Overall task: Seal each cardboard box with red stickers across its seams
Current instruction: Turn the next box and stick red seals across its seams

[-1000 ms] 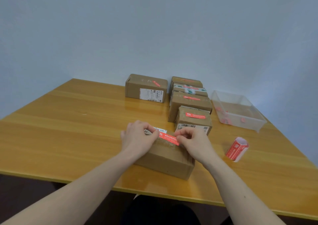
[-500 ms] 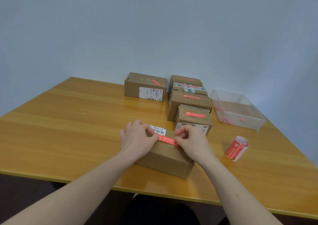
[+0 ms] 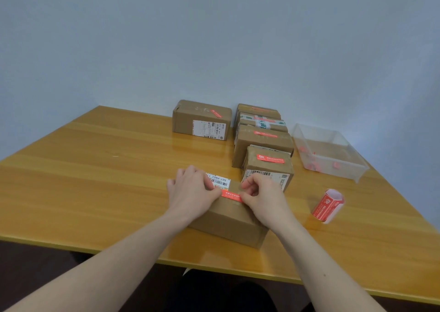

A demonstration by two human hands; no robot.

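Note:
A brown cardboard box (image 3: 228,218) lies near the table's front edge, with a white barcode label on its top. A red sticker (image 3: 232,196) lies across the box top between my hands. My left hand (image 3: 191,193) rests on the box's left part, its thumb pressing the sticker's left end. My right hand (image 3: 263,197) has curled fingers and pinches the sticker's right end. A roll of red stickers (image 3: 327,205) lies on the table to the right.
Several boxes bearing red stickers stand behind: one at the back (image 3: 202,119) and a row (image 3: 264,142) running toward me. A clear plastic bin (image 3: 328,152) with red scraps sits at the right. The wooden table (image 3: 95,168) stretches to the left.
The sticker has come down onto the box top and both hands have shifted slightly along it. The boxes and roll have not moved.

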